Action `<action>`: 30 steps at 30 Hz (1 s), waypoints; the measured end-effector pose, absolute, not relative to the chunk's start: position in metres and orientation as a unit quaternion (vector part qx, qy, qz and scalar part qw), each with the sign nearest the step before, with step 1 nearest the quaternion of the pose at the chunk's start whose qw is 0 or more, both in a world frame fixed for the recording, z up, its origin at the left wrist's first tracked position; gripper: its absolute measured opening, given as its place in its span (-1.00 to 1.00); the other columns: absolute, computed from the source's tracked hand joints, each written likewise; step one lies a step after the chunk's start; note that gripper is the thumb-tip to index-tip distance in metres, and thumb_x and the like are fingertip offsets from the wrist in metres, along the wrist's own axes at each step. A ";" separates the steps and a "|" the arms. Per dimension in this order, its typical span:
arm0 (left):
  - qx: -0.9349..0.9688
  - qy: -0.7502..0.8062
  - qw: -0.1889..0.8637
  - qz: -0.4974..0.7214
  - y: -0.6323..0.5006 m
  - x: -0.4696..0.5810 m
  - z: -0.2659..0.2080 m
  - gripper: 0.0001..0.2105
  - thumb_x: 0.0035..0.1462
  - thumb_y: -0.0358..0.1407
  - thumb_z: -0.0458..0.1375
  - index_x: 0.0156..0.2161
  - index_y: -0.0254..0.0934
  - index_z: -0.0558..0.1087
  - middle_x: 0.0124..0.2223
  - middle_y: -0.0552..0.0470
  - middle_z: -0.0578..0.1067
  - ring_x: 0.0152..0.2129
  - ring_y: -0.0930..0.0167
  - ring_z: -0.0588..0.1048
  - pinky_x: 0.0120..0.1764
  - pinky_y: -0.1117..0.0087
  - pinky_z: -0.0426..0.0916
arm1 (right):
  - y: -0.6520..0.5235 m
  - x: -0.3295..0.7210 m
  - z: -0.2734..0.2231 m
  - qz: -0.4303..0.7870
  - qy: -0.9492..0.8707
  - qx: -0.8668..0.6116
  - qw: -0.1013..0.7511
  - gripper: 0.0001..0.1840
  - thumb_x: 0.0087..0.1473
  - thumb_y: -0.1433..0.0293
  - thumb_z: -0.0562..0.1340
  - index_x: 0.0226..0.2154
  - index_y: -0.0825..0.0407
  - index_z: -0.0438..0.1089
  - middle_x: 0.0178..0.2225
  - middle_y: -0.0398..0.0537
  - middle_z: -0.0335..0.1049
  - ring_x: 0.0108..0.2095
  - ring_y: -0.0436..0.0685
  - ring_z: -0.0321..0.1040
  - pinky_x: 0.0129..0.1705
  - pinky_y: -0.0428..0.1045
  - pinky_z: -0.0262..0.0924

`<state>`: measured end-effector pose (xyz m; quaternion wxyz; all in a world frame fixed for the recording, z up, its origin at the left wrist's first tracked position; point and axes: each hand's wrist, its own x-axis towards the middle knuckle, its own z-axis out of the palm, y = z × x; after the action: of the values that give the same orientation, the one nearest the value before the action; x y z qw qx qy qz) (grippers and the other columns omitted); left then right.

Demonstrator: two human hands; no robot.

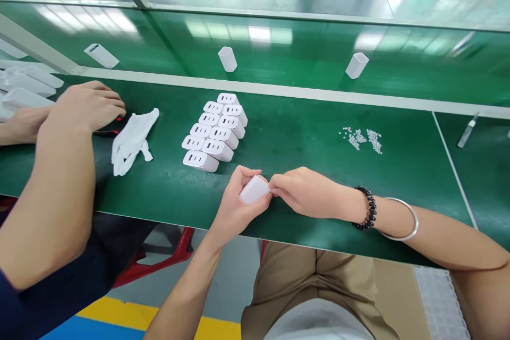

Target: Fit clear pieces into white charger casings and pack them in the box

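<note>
My left hand [239, 201] is closed around a white USB charger [255, 189] just above the table's near edge. The fingers of my right hand [303, 191] are pinched together against the charger's right end; whatever they hold, if anything, is too small or hidden to name. Beyond my left hand, several white USB chargers [217, 149] stand in two slanting rows, their port slots facing up. Off to the right of them lies a scattering of tiny clear pieces [360, 139].
A co-worker's arms [66, 170] reach in from the left beside a white glove [133, 141]. White charger shells [227, 59] stand on the ledge behind a pale rail [279, 89]. A small tube-like tool [467, 132] lies at the far right. White plastic-wrapped items [27, 85] sit far left.
</note>
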<state>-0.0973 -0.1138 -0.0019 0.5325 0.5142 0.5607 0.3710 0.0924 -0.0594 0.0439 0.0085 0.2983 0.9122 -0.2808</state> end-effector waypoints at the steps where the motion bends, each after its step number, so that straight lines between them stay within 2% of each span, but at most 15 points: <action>1: 0.513 0.558 0.534 0.373 -0.114 -0.097 -0.002 -0.61 0.06 -0.23 0.30 -0.07 -0.21 0.26 -0.21 0.05 0.50 -0.32 0.46 0.49 -0.27 0.46 0.38 | -0.059 0.093 0.043 -0.288 0.909 0.301 0.002 -0.81 0.31 0.52 0.03 -0.29 0.12 0.32 -0.39 -0.03 0.45 -0.46 0.04 0.28 -0.41 -0.05 -0.04; 9: 0.503 0.553 0.545 0.381 -0.113 -0.099 -0.002 -0.61 0.05 -0.23 0.32 -0.08 -0.21 0.27 -0.25 0.08 0.50 -0.36 0.48 0.49 -0.35 0.52 0.34 | -0.053 0.095 0.039 -0.404 0.859 0.309 -0.064 -0.82 0.29 0.52 0.08 -0.32 0.10 0.36 -0.39 -0.08 0.49 -0.44 0.00 0.34 -0.39 -0.10 0.04; 14: 0.514 0.542 0.549 0.376 -0.114 -0.101 -0.002 -0.62 0.05 -0.23 0.32 -0.10 -0.21 0.27 -0.27 0.08 0.51 -0.37 0.49 0.48 -0.37 0.52 0.33 | -0.049 0.096 0.039 -0.464 0.828 0.305 -0.077 -0.82 0.27 0.53 0.10 -0.33 0.10 0.39 -0.35 -0.08 0.53 -0.38 0.00 0.40 -0.34 -0.12 0.13; 19: 0.517 0.542 0.543 0.379 -0.114 -0.098 -0.001 -0.63 0.04 -0.24 0.32 -0.12 -0.22 0.27 -0.30 0.10 0.49 -0.42 0.50 0.47 -0.42 0.54 0.29 | -0.052 0.095 0.037 -0.454 0.830 0.316 -0.077 -0.83 0.25 0.52 0.11 -0.32 0.11 0.40 -0.39 -0.07 0.52 -0.42 0.00 0.38 -0.39 -0.11 0.08; 24: 0.520 0.532 0.550 0.381 -0.114 -0.096 0.001 -0.65 0.04 -0.27 0.32 -0.14 -0.22 0.26 -0.31 0.10 0.49 -0.44 0.52 0.45 -0.42 0.55 0.28 | -0.057 0.094 0.039 -0.413 0.850 0.319 -0.067 -0.82 0.24 0.55 0.11 -0.35 0.11 0.39 -0.46 -0.09 0.48 -0.51 -0.03 0.26 -0.43 -0.11 0.00; 30: 0.523 0.536 0.560 0.354 -0.114 -0.099 0.002 -0.63 0.06 -0.24 0.31 -0.09 -0.21 0.27 -0.29 0.10 0.47 -0.42 0.52 0.43 -0.41 0.55 0.28 | -0.060 0.093 0.041 -0.357 0.877 0.319 -0.039 -0.82 0.25 0.55 0.10 -0.34 0.12 0.38 -0.43 -0.05 0.48 -0.50 0.00 0.24 -0.43 -0.08 -0.04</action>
<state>-0.0992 -0.1140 0.0015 0.5600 0.5229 0.5362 0.3540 0.0929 -0.0602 0.0406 -0.0391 0.3187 0.8773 -0.3567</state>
